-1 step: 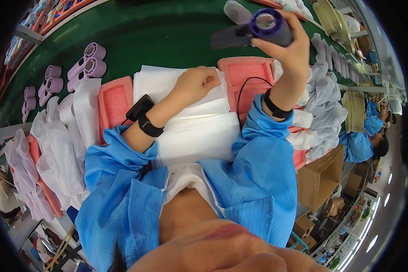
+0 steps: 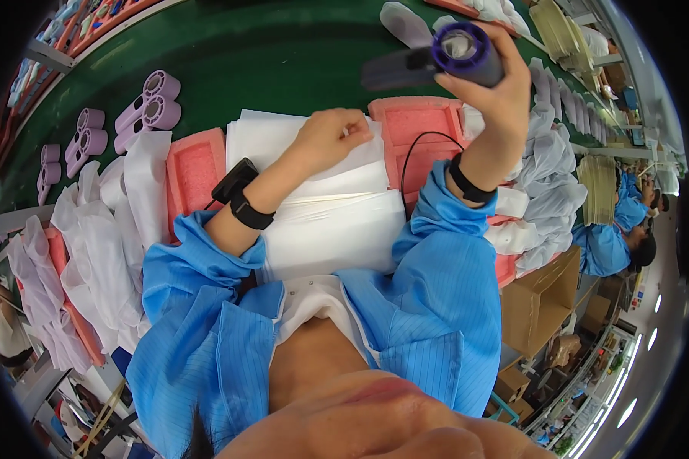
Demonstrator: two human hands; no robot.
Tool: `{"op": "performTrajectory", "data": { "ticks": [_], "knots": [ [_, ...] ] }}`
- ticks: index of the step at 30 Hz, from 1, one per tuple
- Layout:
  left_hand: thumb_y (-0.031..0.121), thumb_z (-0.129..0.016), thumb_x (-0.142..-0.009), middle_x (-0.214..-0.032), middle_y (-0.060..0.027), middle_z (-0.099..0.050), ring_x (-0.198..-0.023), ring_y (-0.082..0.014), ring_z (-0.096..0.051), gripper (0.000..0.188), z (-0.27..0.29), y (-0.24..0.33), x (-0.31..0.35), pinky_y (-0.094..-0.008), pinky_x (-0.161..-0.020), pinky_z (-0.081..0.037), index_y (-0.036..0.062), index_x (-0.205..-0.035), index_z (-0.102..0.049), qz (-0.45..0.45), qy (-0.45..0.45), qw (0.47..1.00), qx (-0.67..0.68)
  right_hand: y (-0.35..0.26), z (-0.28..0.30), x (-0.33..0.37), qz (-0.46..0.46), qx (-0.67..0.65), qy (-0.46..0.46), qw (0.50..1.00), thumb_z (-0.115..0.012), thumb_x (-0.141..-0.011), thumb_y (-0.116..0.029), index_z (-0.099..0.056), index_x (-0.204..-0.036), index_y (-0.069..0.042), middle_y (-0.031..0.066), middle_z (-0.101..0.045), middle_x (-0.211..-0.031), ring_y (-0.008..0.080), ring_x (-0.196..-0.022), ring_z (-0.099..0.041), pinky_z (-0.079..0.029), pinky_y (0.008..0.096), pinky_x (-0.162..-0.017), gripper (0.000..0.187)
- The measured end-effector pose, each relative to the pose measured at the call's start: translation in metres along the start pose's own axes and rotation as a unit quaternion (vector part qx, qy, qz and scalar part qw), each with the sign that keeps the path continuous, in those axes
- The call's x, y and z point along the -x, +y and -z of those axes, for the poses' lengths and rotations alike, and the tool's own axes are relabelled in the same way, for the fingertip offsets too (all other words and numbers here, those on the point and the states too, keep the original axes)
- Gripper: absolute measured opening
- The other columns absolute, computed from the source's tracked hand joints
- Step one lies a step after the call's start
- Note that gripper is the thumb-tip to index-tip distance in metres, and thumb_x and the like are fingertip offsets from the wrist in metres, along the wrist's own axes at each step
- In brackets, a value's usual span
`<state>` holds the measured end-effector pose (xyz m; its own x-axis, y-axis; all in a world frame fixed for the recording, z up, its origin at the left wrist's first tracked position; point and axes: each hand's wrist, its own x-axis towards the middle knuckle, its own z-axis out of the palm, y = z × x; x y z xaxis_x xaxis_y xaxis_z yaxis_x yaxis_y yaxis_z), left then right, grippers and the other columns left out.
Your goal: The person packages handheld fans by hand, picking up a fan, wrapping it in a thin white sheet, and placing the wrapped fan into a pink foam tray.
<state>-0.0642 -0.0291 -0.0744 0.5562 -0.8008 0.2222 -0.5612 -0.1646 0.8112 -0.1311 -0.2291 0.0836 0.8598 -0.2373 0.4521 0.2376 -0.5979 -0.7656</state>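
Right hand (image 2: 507,98) clasps a purple-ringed device (image 2: 445,63) at one o'clock; at twelve, left hand (image 2: 328,141) curls over white sheets (image 2: 341,233), whether pinching unclear.

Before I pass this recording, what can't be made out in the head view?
In the head view:
Dark device: the right hand covers part of its outer side; blur softens its handle.
White sheets: the left hand hides some; whether its curled fingers pinch one is unclear.
Blue-clad co-worker, far right: too small to tell the handwork.
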Motion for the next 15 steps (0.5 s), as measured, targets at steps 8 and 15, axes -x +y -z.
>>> {"op": "performTrajectory", "data": {
  "ticks": [8, 15],
  "knots": [
    [0.014, -0.061, -0.091, -0.079, 0.0004, -0.06, -0.058, -0.0078, -0.049, 0.011, 0.057, 0.026, -0.003, -0.0243, -0.053, -0.041, 0.0034, -0.089, -0.06, 0.078, 0.04, 0.928, 0.362, -0.011, 0.007, 0.01, 0.088, -0.051, -0.078, 0.992, -0.085, -0.051, -0.008, -0.058, -0.108, -0.004, 0.0048, -0.061, -0.097, 0.0133, -0.089, -0.06, -0.048, 0.0261, -0.08, 0.064],
    [0.012, -0.058, -0.093, -0.085, -0.0017, -0.062, -0.071, -0.0092, -0.056, 0.009, 0.08, 0.044, -0.003, -0.0222, -0.065, -0.045, 0.0041, -0.096, -0.057, 0.008, 0.267, 0.852, 0.45, 0.001, -0.083, -0.006, 0.227, 0.034, -0.114, 0.967, -0.086, -0.051, -0.007, -0.06, -0.115, -0.005, 0.0085, -0.056, -0.108, 0.0217, -0.096, -0.058, -0.046, 0.0292, -0.085, 0.069]
  ]
}}
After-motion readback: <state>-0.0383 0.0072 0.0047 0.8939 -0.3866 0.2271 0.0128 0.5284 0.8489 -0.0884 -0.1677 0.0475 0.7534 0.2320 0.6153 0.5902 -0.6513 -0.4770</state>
